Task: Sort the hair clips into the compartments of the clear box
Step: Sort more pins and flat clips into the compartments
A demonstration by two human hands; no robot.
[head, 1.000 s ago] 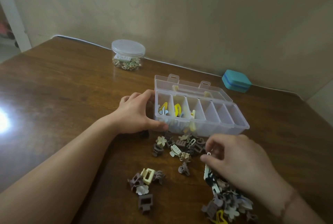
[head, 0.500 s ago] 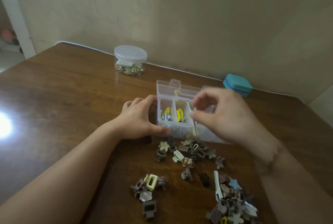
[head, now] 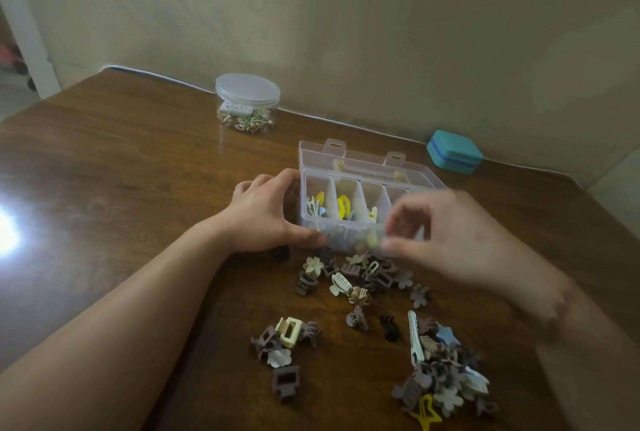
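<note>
The clear box [head: 360,167] stands open mid-table, and its left compartments hold yellow and pale clips [head: 344,206]. My left hand [head: 263,219] grips the box's left end, thumb on the front wall. My right hand [head: 460,240] hovers, blurred, over the box's front right, covering the right compartments. Its fingers are apart and I see nothing between them. Loose hair clips lie in front of the box: a brown and cream cluster [head: 356,278], a small group with a cream claw clip [head: 289,332], and a bigger heap [head: 446,371] at the lower right.
A lidded clear jar [head: 247,103] of small trinkets stands at the back near the wall. A teal case [head: 453,151] sits at the back right. A bright glare [head: 7,233] marks the wooden table's left side.
My right hand went from the lower right heap up over the box, pinched, and has now drawn back toward the front wall with its fingers spread. My left hand stayed on the box.
</note>
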